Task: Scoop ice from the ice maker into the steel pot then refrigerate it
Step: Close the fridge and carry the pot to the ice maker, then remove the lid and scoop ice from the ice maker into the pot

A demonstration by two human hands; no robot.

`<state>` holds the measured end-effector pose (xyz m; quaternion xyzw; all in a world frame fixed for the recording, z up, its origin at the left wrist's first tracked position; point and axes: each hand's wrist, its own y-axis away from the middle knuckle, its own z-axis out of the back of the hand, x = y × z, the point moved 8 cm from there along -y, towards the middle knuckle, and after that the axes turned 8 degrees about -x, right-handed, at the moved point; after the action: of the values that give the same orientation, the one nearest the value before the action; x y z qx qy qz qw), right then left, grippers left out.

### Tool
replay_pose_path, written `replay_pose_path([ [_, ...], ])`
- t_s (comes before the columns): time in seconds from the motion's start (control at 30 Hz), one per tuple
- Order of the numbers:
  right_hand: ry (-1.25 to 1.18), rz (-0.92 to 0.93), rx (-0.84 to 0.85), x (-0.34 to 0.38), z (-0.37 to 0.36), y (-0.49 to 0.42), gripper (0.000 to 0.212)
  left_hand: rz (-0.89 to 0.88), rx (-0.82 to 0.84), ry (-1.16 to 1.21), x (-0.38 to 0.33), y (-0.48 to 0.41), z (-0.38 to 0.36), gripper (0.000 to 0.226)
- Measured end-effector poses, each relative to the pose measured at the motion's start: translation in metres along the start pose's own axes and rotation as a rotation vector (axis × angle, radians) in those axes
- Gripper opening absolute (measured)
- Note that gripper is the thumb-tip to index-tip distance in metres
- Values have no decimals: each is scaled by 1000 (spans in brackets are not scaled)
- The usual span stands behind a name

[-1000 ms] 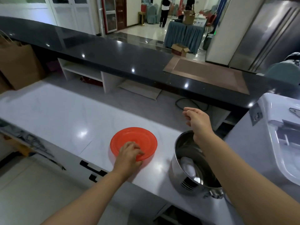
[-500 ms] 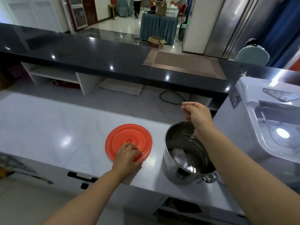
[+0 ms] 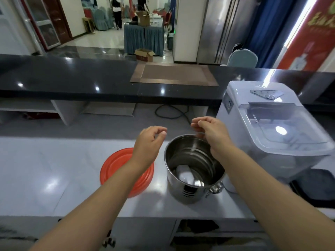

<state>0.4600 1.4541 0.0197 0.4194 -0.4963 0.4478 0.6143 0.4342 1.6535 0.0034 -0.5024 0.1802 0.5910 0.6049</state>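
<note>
A steel pot (image 3: 188, 192) stands uncovered on the white counter, with something pale lying in its bottom. Its orange lid (image 3: 116, 167) lies flat on the counter just left of it. The white ice maker (image 3: 268, 134) sits to the right, its clear hinged cover down. My left hand (image 3: 148, 144) hovers above the lid's right edge, left of the pot, fingers loosely curled and holding nothing. My right hand (image 3: 212, 134) is over the pot's far rim, fingers loosely bent, empty. Both forearms reach in from below.
A black raised bar counter (image 3: 72, 78) with a brown mat (image 3: 174, 74) runs behind the white worktop (image 3: 45, 169). A dark cable (image 3: 170, 112) lies behind the pot. A black pad (image 3: 315, 187) sits under the ice maker's right side. A steel fridge (image 3: 223, 28) stands far back.
My left hand has let go of the orange lid and risen toward the pot. My right hand stays over the pot's far rim. The view has swung right, showing more of the ice maker.
</note>
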Motion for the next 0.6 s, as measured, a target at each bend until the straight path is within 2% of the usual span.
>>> replay_pose_path([
  [0.13,-6,33,-44,4,20,0,23,-81,81,40,-39,-1,-21,16],
  [0.37,-6,137,-98,26,80,-2,26,-182,207,0,-88,3,-78,25],
  [0.6,12,258,-227,51,160,-3,25,-183,334,41,-133,9,-148,48],
])
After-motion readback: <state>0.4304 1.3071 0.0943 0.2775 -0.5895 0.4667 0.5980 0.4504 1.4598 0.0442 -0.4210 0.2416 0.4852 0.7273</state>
